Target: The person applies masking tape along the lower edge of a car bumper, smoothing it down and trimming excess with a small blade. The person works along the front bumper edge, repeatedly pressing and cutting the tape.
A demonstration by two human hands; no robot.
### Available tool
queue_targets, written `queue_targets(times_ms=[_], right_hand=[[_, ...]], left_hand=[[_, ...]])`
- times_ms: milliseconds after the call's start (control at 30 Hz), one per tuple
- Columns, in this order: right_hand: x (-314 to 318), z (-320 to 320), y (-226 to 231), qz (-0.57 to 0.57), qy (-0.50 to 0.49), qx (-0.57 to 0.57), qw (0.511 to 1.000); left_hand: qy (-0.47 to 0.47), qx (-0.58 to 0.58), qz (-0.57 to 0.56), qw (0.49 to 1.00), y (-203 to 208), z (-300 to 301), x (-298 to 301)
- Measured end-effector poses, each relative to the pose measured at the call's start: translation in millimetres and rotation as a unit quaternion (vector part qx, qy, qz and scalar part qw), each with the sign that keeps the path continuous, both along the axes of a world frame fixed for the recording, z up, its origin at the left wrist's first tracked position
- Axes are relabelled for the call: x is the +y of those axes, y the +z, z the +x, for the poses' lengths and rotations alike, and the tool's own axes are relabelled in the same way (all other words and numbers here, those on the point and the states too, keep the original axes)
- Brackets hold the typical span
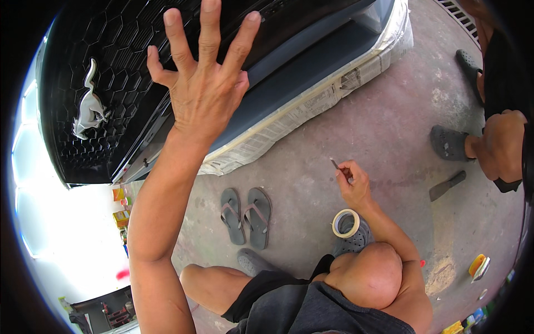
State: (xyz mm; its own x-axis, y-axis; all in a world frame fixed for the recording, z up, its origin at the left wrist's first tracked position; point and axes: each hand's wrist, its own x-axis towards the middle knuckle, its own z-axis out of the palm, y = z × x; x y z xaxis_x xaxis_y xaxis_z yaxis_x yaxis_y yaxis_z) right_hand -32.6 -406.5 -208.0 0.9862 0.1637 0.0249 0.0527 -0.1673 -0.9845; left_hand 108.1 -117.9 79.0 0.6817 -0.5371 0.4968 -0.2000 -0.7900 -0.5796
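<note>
In the head view, the person's left hand (203, 92) reaches to the far left, back of the hand up and fingers spread wide, with nothing seen in its grasp. It is over a black honeycomb grille (125, 114) with a silver horse-shaped emblem (90, 114) and the dark grey bumper (334, 47) to its right; whether the palm touches either cannot be told. Newspaper (350, 80) and pale tape line the bumper's lower edge.

Right of centre, lower and nearer, the right hand (356, 186) pinches a small thin tool (335, 164) narrowly between thumb and fingers (its exact kind is too small to tell), well apart from the bumper. Just nearer is a masking tape roll (335, 225), by a grey clog (354, 242). Flip-flops (258, 220) lie left of it on the concrete floor (306, 172). On the far right, another person (500, 147) crouches near a flat dark scraper-like piece (448, 186).
</note>
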Motion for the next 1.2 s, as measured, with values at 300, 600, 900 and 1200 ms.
queue_targets(times_ms=[300, 600, 900, 1200], right_hand=[[-6, -1, 1, 0.013, -0.016, 0.003, 1.000], [-2, -7, -1, 0.031, -0.011, 0.019, 0.999], [3, -3, -17, 0.095, -0.059, 0.115, 0.987], [3, 9, -26, 0.149, -0.048, 0.307, 0.939]], left_hand=[[0.018, -0.020, 0.022, 0.999, 4, -17, 17], [0.028, -0.012, -0.031, 0.999, 1, -5, 7], [-0.010, -0.084, -0.001, 0.996, 4, -34, 52], [-0.025, -0.044, 0.076, 0.996, 9, -73, 42]])
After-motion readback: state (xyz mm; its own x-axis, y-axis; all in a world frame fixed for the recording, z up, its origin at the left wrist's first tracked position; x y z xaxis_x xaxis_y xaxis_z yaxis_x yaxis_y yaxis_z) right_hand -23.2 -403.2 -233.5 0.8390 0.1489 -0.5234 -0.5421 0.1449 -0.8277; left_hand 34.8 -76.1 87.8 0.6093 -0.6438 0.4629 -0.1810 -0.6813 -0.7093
